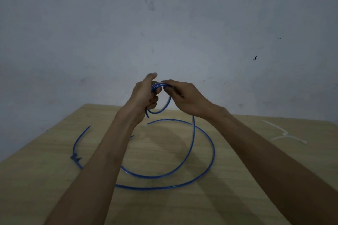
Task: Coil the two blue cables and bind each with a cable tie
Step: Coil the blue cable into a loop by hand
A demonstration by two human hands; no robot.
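Grey wall (164, 23) behind, wooden table (228, 197) below. Risk: the turns bunched in the left hand (144, 97) could spring apart if its curled fingers loosen, since the cable (213, 151) looks stiff and nothing binds it yet; the slack on the table could also snag or kink as it is drawn up. The left fingers are wrapped shut round the small coil (159, 86), held up over the far edge. The right hand (184, 98) pinches the strand just beside it, thumb and forefinger pressed on it. A second blue piece (75, 144) lies left; the ties (281, 133) lie well apart, right.
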